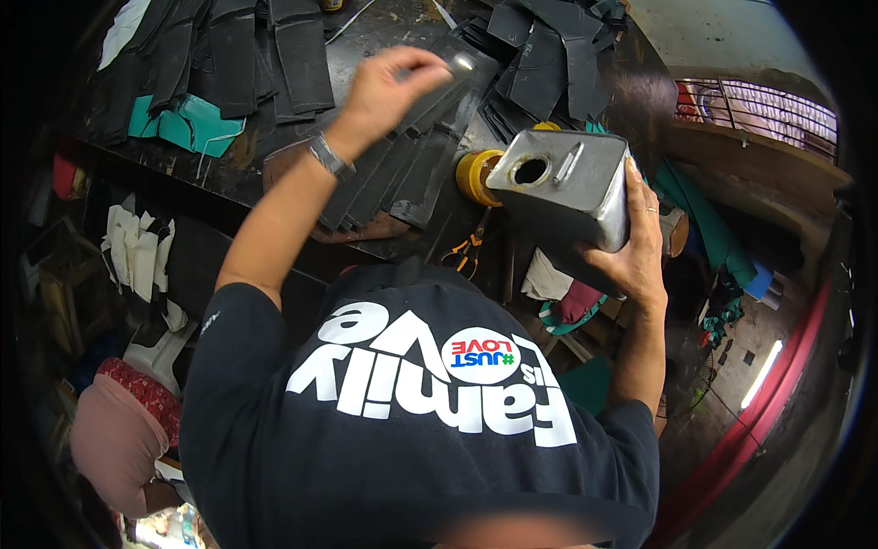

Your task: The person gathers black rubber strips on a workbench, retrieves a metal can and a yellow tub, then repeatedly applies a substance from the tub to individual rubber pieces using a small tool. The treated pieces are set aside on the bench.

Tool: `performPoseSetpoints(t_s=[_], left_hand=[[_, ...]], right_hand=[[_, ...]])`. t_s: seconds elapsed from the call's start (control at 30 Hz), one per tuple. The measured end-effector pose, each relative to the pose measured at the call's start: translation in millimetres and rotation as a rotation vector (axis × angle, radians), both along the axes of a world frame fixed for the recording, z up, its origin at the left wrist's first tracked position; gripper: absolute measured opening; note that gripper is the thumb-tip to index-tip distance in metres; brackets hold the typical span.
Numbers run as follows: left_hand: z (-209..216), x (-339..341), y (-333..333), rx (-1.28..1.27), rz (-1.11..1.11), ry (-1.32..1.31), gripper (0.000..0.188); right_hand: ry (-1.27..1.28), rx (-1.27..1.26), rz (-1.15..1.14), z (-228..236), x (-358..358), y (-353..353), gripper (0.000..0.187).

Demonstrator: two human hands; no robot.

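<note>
My right hand point(636, 238) grips the side and lower edge of a square metal can point(590, 165). The can is tilted, with its round open mouth turned up towards me and a small handle on top. Just left of its mouth stands a yellow tub point(473, 178), partly hidden behind the can. My left hand point(389, 91) is raised over the table, its fingers curled and the thumb and fingertips close together. Whatever they may pinch is too small to make out. Beneath that hand lie overlapping black strips point(402, 174) on a board.
Stacks of black flat pieces point(251, 59) cover the table's far left, with more black pieces point(544, 69) at the far right. Green pieces point(187, 123) lie at the left. Orange-handled pliers point(468, 252) rest by the near edge. A barred window point(759, 114) is at the right.
</note>
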State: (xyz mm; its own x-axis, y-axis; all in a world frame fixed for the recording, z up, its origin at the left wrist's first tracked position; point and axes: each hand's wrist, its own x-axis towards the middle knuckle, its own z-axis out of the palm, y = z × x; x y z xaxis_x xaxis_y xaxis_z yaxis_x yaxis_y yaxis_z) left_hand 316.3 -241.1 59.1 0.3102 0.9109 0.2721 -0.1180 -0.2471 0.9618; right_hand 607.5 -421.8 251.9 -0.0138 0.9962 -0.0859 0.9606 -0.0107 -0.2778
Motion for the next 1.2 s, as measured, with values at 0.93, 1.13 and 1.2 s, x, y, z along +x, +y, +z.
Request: performPoseSetpoints(t_s=[0.93,1.13,1.2], left_hand=[[57,9,-91,0.342,-0.297,0.270,0.022],[37,11,-88,0.023,-0.177,0.115,0.038],[35,14,-87,-0.072,-0.066,0.145,0.056]], right_hand=[[0.164,0.248,0.065,-24,-33,-18,0.115],[0.180,0.229,0.134,-26,-21,-25,0.118],[0.238,0.246,0.140,-27,-20,-26,0.120]])
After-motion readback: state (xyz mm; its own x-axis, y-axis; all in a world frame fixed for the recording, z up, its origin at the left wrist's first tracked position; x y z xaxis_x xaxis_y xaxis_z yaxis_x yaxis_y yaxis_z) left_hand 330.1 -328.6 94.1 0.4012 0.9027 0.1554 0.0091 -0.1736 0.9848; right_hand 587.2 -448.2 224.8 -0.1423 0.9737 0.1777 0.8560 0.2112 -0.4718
